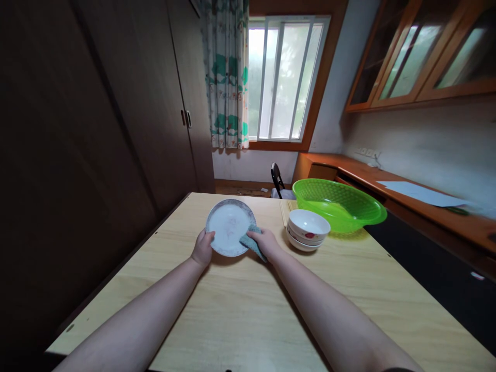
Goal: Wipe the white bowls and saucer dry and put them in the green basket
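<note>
A white plate (229, 230) with a greyish patterned rim is held up over the wooden table, its inner face toward me. My left hand (203, 248) grips its left edge, thumb on the front and fingers behind. At the right edge, my right hand (265, 243) pinches a folded grey-green cloth (253, 243) against the plate's rim. Part of the cloth hangs below that hand. To the right of my right hand stands a stack of white bowls (308, 227), the upper ones with a red flower motif.
A large green plastic basket (337, 204) sits at the table's (217, 320) far right corner. Light wooden chopsticks (287, 209) lie beside the bowls, partly hidden. Beyond the table are a folding chair (278, 181) and an orange-brown desk (360, 173). A dark wardrobe (147, 103) lines the left.
</note>
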`<state>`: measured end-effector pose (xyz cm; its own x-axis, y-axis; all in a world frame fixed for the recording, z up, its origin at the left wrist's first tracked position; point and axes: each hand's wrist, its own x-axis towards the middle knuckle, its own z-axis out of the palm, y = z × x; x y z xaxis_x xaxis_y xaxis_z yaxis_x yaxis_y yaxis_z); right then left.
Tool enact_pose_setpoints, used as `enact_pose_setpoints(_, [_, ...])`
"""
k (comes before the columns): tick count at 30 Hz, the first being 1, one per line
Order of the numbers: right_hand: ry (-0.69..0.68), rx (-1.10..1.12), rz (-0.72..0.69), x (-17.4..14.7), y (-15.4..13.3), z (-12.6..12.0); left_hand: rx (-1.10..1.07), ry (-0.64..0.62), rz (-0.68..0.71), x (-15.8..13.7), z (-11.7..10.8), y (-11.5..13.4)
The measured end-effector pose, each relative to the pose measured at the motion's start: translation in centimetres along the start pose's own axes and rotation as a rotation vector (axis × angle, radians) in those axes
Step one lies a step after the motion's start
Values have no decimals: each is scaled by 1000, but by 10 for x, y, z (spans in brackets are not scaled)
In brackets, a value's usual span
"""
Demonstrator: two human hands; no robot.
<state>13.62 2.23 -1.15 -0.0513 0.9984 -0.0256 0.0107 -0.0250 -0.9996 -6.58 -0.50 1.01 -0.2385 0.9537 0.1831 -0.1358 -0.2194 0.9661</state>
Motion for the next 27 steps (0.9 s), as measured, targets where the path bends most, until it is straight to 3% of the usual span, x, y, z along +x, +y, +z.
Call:
enact_pose_setpoints(2, [60,-16,-24,0,-1,-1,-10,-22,-5,0,-1,0])
enact_pose_setpoints(7, [36,-38,13,0,4,4,-72,-64,-59,7,-1,-7])
enact_pose_setpoints(10, [131,-82,12,1,4,6,-167,-110,-128,10,0,-12])
enact_pose_setpoints(14, [229,-61,1,-3,0,8,-164,-300,-157,6,2,-14])
enact_pose_setpoints(18, [162,-52,6,-10,-1,14,-73,-444,-281,0,8,-13])
enact_pose_setpoints(22, [56,-36,27,-10,4,17,-155,-334,-243,0,11,-12])
enact_pose_setpoints(27, [48,-61,24,-1,9,7,-24,-214,-157,4,7,-11])
